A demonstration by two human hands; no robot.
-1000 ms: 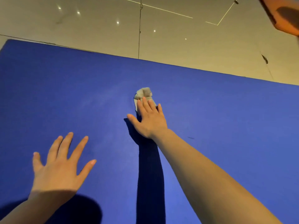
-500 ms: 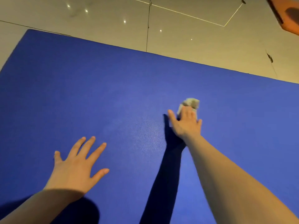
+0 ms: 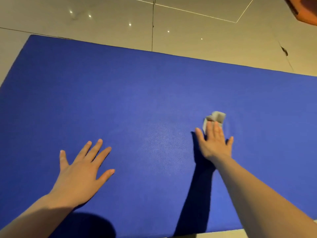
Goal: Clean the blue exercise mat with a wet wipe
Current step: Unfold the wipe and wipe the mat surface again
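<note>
Blue mat [image 3: 137, 93] lying flat on a tiled floor [image 3: 197, 38]; right hand [image 3: 214, 143], fingers straight and together, presses a crumpled grey wipe [image 3: 216, 117] onto the mat's right half; left hand [image 3: 82, 170] rests flat, fingers spread apart

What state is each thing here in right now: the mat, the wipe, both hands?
blue exercise mat: unrolled flat on the tiled floor.
wet wipe: crumpled, pressed onto the mat.
right hand: fingers straight, pressing the wipe.
left hand: fingers spread, holding nothing, flat over the mat.
</note>
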